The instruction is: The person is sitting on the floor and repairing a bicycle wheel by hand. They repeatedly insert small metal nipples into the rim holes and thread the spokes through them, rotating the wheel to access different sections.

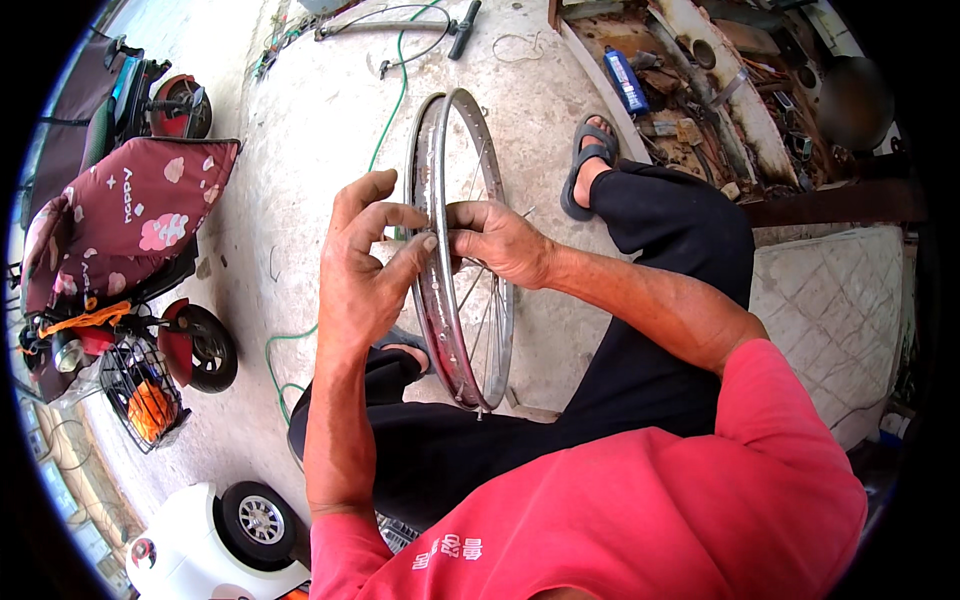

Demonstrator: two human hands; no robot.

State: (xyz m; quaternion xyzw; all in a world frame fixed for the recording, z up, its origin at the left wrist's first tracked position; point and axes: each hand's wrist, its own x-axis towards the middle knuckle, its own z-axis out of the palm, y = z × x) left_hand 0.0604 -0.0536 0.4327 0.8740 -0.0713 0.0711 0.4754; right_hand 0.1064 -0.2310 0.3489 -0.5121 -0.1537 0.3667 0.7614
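Note:
A bare bicycle wheel rim (433, 170) with thin metal spokes stands upright between my knees. No tyre is on it, and its worn outer channel shows whitish and reddish stains. My left hand (365, 260) is at the rim's left side, thumb and index fingertips brought together at the channel. Whatever is between those tips is too small to make out. From the other side, my right hand (500, 240) has its fingers curled against the rim, among the spokes. Its fingertips are partly hidden by the rim. Several loose spokes (480, 305) show inside the wheel below my right hand.
A hand pump (385, 28) and a green hose (392, 120) lie on the concrete floor. Scooters with a maroon cover (150, 205) stand left, and a white vehicle (185, 540) lower left. A cluttered tool box (690, 90) with a blue bottle (626, 80) is at upper right.

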